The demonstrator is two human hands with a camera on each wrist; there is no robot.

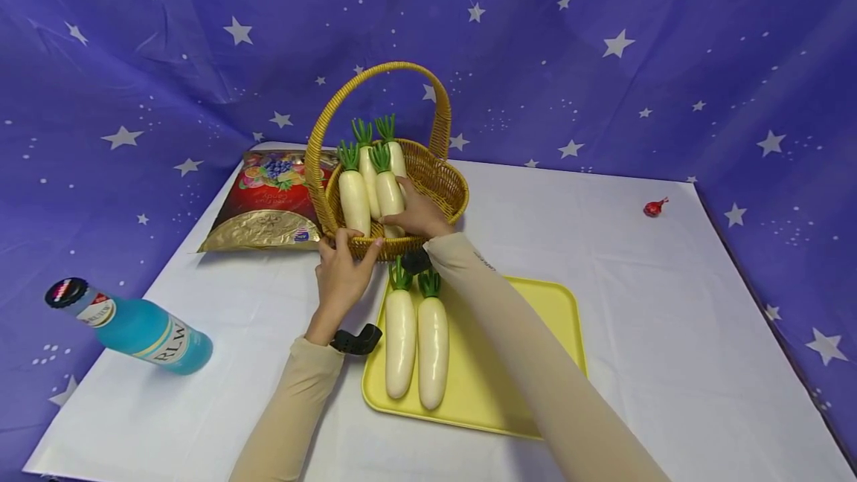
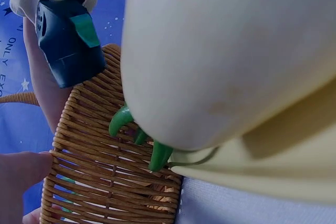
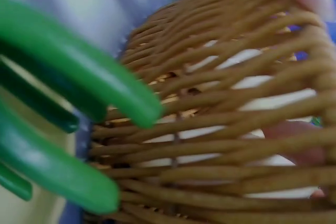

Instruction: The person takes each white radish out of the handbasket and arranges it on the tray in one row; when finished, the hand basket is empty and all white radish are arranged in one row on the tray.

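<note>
A brown wicker basket (image 1: 458,192) with a tall arched handle holds several white radishes with green tops. My right hand (image 1: 427,216) reaches over its near rim and grips the front white radish (image 1: 388,193), thumb on one side and fingers on the other. My left hand (image 1: 340,274) holds the basket's near rim, its thumb (image 2: 34,167) outside in the left wrist view. Two more white radishes (image 1: 400,344) lie side by side on a yellow tray (image 1: 492,393), tops toward the basket. In the right wrist view, green stalks (image 3: 79,61) stand before the basket weave (image 3: 220,114), which partly hides the hand.
Left of the basket lies a red and gold candy bag (image 1: 274,203). A blue bottle (image 1: 157,333) stands at the front left. Far right on the white tablecloth (image 1: 669,303) sits a small red wrapped candy (image 1: 654,207). A starry purple cloth (image 1: 522,58) hangs behind.
</note>
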